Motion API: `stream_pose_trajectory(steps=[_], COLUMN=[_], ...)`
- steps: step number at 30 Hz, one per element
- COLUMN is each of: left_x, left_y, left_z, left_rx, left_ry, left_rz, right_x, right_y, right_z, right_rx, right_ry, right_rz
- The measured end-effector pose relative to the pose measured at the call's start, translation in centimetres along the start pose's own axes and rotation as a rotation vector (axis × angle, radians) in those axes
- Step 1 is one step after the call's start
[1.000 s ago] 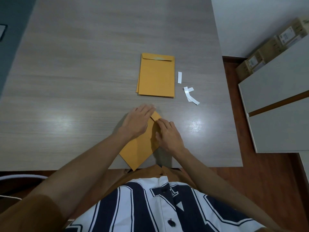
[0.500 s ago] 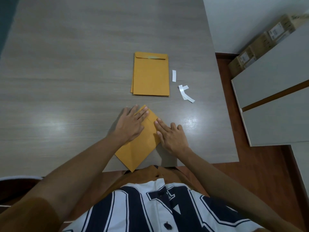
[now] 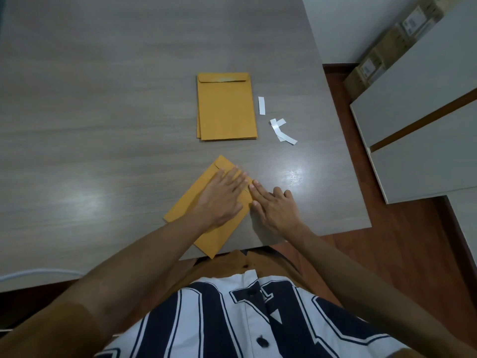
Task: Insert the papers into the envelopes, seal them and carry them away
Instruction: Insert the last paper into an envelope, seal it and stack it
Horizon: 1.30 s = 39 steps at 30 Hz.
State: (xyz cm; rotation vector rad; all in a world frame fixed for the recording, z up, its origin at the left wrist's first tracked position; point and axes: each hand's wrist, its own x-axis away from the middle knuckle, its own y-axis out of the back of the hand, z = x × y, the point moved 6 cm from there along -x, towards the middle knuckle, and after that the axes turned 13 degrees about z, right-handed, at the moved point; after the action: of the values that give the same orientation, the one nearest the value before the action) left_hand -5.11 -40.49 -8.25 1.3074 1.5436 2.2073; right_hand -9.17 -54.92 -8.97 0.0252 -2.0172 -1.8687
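A yellow-brown envelope [image 3: 188,205] lies slanted on the grey table [image 3: 103,125] near its front edge, flap end pointing away from me, one corner past the edge. My left hand [image 3: 222,200] presses flat on it with straight fingers over the flap. My right hand [image 3: 273,208] lies flat beside it, its fingertips touching the envelope's right edge. A stack of like envelopes [image 3: 225,107] rests farther back, flaps folded down. No loose paper is in sight.
White peel-off strips lie right of the stack: one straight strip [image 3: 261,105] and a crossed pair of strips [image 3: 281,130]. The table's right edge drops to a wooden floor [image 3: 374,254]. White cabinets [image 3: 426,125] and cardboard boxes [image 3: 387,52] stand at right.
My left hand slid right along the flap. My right hand flattened out and moved off the envelope to its right edge. More of the envelope's flap end shows.
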Motion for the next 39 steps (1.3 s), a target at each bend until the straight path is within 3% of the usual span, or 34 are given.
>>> stream_pose_trajectory(steps=[2, 8, 11, 14, 16, 21, 24, 27, 33, 39], left_x=[0.4, 0.7, 0.5, 0.4, 0.4, 0.9, 1.2, 1.3, 1.3, 1.5], left_y=[-0.7, -1.9, -1.7, -1.2, -1.1, -0.3, -0.6, -1.5, -2.0, -1.5], left_z=[-0.7, 5.8, 6.6, 5.9, 6.1, 6.9, 7.9, 8.7, 9.1, 10.4], left_rx=[0.021, 0.078, 0.076, 0.112, 0.152, 0.183, 0.170, 0.206, 0.323, 0.443], left_ry=[-0.014, 0.210, 0.241, 0.244, 0.245, 0.218, 0.222, 0.232, 0.267, 0.265], left_rz=[-0.012, 0.031, 0.052, 0.062, 0.072, -0.026, -0.071, -0.094, -0.142, -0.127], right_x=[-0.1, -0.1, -0.6, -1.3, -2.0, -5.0, -6.2, -7.1, -7.4, -8.0], right_y=[0.0, -0.5, -0.1, 1.6, 2.8, 2.8, 2.1, 2.0, 2.5, 2.4], right_z=[-0.1, -0.4, -0.1, 0.8, 0.8, 0.9, 1.2, 2.4, 4.3, 4.1], right_rx=[0.010, 0.059, 0.068, -0.083, -0.346, -0.645, -0.743, -0.707, -0.508, -0.570], right_ry=[0.006, 0.034, -0.012, -0.096, -0.185, -0.419, -0.468, -0.434, -0.494, -0.543], right_rz=[-0.024, -0.062, -0.091, -0.154, -0.180, 0.053, 0.222, 0.308, 0.318, 0.405])
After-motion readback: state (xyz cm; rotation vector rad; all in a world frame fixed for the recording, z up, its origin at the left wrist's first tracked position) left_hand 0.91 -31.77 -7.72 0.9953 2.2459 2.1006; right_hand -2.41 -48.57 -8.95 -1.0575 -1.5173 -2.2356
